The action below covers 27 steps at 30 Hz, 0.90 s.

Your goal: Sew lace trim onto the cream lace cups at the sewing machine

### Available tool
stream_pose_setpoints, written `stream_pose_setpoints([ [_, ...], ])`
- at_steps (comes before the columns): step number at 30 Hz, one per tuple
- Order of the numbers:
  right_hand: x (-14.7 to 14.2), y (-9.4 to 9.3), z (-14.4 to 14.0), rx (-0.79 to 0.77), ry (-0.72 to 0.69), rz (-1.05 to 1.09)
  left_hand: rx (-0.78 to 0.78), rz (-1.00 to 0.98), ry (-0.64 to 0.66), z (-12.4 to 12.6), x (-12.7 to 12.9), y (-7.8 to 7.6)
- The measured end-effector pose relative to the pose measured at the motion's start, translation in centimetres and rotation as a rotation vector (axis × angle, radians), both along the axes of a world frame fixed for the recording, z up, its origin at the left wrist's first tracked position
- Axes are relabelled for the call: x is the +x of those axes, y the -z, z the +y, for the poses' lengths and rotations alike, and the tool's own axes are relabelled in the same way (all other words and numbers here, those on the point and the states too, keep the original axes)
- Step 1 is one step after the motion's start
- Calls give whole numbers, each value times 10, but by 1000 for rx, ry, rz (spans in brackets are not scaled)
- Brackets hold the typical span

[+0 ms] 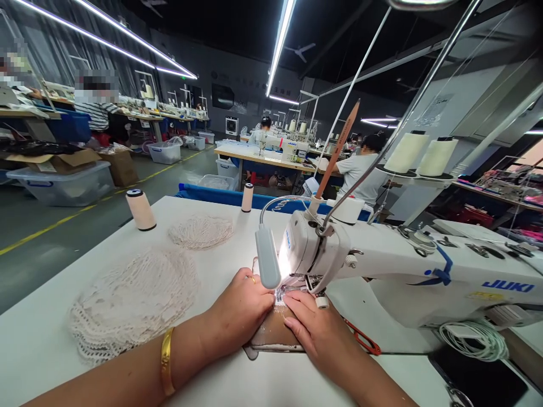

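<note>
Head view. Fabric piece point(271, 330), tan and thin, lies flat on the white table point(38, 339) at lower centre of the frame, its far edge under the presser foot of the sewing machine point(382, 265). Left hand point(240, 311) lies palm-down on its left part, fingers curled lightly and pressing, not gripping; gold bangle point(167, 362) on that wrist. Right hand point(316, 330) lies flat on the right part, fingers extended toward the needle, pressing the cloth to the bed. Neither hand closes around anything.

Handling, as judged: cloth looks soft, limp and light, likely to slide on the smooth table; best guided by flat pressure either side of the needle, fingertips kept clear of it.

Machine lamp point(268, 264) glares over the needle area, so detail there is washed out.

Left of the hands: heap of white lace pieces point(127, 299), a smaller one point(201, 230) beyond, thread cone point(141, 209) upright near the far table edge. Red-handled scissors point(362, 339) lie just right of the right hand.

Containers: clear plastic bin point(63, 183) on the floor at upper left, contents not legible; open cardboard box point(59, 160) on top of it.
</note>
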State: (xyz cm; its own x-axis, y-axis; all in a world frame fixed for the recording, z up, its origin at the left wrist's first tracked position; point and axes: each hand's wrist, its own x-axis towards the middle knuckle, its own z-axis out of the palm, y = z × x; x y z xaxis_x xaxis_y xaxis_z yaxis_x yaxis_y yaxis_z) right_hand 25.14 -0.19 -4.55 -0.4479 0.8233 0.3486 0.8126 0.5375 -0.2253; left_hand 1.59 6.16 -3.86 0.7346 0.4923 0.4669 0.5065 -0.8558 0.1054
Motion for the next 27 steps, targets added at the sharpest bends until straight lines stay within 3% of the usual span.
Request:
stream_pose_setpoints([
  [6,1,1,0,13,-2,3,0,-14,-69,4,-5,10],
  [11,1,-1,-2,67,-74,68,37,-14,-205,-4,-8,0],
  [16,-7,-7,-5,105,-275,169,-160,-102,48,-14,-8,-26],
  [18,-9,-9,-5,83,-319,183,-189,-139,84,-14,-10,-32],
  [22,-4,-9,-5,74,-223,66,-274,-78,38,-12,-14,-34],
  [25,5,-8,-5,104,-91,-19,-317,3,103,-15,-15,-30],
  [27,7,-9,-6,106,-104,0,-280,-21,120,-17,-14,-27],
])
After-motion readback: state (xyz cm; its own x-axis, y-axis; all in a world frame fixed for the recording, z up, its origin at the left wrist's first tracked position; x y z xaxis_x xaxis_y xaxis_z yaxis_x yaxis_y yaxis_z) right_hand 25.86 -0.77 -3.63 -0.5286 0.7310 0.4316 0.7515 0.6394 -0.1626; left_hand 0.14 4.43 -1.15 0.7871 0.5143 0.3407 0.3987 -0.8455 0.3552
